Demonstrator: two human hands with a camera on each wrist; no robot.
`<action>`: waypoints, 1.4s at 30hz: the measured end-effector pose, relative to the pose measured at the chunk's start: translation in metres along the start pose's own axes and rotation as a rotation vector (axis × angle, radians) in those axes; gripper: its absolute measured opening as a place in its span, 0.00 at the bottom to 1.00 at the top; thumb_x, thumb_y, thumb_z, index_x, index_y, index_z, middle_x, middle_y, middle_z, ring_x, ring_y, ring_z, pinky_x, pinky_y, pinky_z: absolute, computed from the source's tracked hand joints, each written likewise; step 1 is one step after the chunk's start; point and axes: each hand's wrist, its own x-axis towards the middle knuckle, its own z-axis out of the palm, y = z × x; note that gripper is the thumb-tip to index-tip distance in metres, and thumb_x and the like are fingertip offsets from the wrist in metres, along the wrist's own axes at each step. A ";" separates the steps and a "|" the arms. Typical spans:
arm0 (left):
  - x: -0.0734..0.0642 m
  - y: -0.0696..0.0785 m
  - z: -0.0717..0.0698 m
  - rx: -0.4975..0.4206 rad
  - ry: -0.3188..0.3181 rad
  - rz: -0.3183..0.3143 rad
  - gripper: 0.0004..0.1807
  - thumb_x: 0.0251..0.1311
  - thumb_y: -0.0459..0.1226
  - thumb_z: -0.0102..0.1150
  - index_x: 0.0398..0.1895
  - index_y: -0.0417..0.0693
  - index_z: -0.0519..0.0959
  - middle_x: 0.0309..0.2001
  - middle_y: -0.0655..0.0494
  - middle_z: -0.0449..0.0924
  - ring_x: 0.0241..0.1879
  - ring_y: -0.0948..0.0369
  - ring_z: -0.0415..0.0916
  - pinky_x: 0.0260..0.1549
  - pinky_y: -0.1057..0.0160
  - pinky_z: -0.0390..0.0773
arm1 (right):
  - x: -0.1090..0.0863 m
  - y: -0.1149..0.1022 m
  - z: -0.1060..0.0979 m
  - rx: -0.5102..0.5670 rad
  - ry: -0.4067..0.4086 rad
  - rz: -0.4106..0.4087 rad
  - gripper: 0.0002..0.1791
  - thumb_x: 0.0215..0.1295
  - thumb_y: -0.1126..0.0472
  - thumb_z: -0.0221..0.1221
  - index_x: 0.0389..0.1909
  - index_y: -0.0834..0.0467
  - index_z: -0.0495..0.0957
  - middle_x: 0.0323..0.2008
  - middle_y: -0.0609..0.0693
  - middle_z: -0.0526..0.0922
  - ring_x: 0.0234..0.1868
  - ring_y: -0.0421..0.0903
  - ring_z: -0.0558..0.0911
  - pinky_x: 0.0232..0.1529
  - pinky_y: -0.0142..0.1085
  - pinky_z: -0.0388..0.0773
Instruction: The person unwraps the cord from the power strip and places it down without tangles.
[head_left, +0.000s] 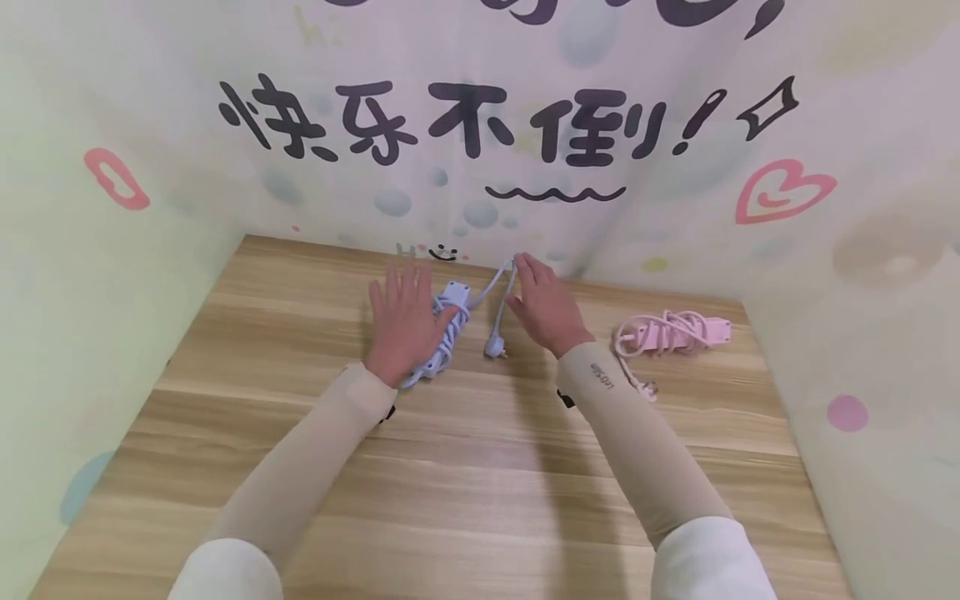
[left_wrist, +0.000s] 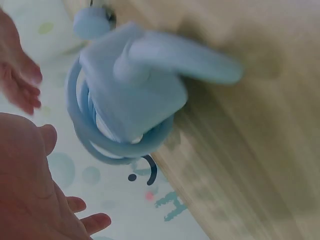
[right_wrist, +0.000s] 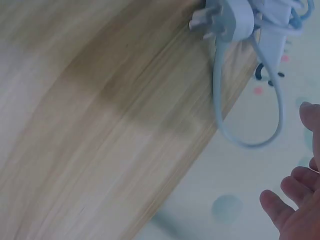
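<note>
A light blue power strip [head_left: 456, 292], its own cord wound around it, lies slantwise near the back of the table. My left hand [head_left: 405, 321] is spread over its left side, fingers straight, the thumb overlapping the wound cord in the head view. From the far end a loop of cord [right_wrist: 220, 95] runs out and bends back to the blue plug [head_left: 494, 345], which rests on the wood with its prongs showing. Beside that loop is my right hand [head_left: 551, 308], fingers extended, fingertips right at the bend in the head view. Neither hand is curled around anything.
On the right of the wood-grain table [head_left: 450, 517] lies a pink power strip [head_left: 718, 330], wrapped in its pale cord, with its plug [head_left: 648, 390] toward the front. A printed cloth wall [head_left: 420, 50] stands along the back edge, with walls on both sides.
</note>
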 end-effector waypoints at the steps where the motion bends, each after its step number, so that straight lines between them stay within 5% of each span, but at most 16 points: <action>1: -0.004 0.000 0.001 0.007 0.011 0.008 0.47 0.73 0.62 0.45 0.81 0.43 0.48 0.80 0.36 0.50 0.81 0.35 0.38 0.77 0.29 0.38 | 0.001 -0.004 0.002 -0.016 0.008 -0.020 0.40 0.76 0.53 0.56 0.80 0.62 0.50 0.79 0.61 0.58 0.79 0.58 0.60 0.80 0.50 0.61; 6: -0.023 0.003 0.012 0.063 0.072 0.042 0.49 0.70 0.64 0.47 0.79 0.38 0.52 0.76 0.37 0.60 0.75 0.36 0.55 0.74 0.30 0.52 | 0.001 -0.018 0.010 -0.112 0.009 -0.116 0.38 0.75 0.54 0.58 0.79 0.61 0.54 0.78 0.60 0.60 0.80 0.57 0.60 0.80 0.51 0.61; 12: -0.045 0.012 0.024 0.001 0.092 0.006 0.48 0.72 0.64 0.45 0.78 0.37 0.52 0.73 0.37 0.61 0.69 0.38 0.60 0.69 0.36 0.61 | 0.003 -0.025 0.011 -0.139 -0.022 -0.155 0.37 0.77 0.53 0.56 0.79 0.61 0.54 0.79 0.58 0.58 0.82 0.56 0.56 0.82 0.50 0.54; 15: -0.051 0.014 0.026 -0.017 0.116 -0.004 0.48 0.69 0.61 0.53 0.77 0.36 0.52 0.71 0.37 0.62 0.63 0.39 0.63 0.64 0.38 0.65 | 0.005 -0.025 0.012 -0.155 -0.040 -0.173 0.36 0.77 0.52 0.55 0.79 0.60 0.54 0.80 0.57 0.57 0.82 0.55 0.54 0.83 0.49 0.51; 27: -0.060 0.010 0.032 -0.034 0.064 -0.130 0.42 0.58 0.55 0.72 0.58 0.32 0.65 0.45 0.41 0.67 0.44 0.45 0.67 0.44 0.50 0.72 | 0.009 -0.015 0.035 -0.253 -0.090 -0.185 0.29 0.79 0.53 0.51 0.77 0.55 0.61 0.79 0.52 0.60 0.82 0.56 0.53 0.83 0.56 0.47; 42: -0.058 -0.004 0.026 -0.162 -0.028 -0.192 0.36 0.56 0.47 0.75 0.55 0.30 0.70 0.46 0.38 0.75 0.46 0.45 0.75 0.46 0.48 0.80 | -0.001 0.002 0.040 -0.265 -0.079 -0.141 0.19 0.76 0.55 0.57 0.61 0.59 0.77 0.62 0.58 0.76 0.74 0.59 0.66 0.82 0.60 0.50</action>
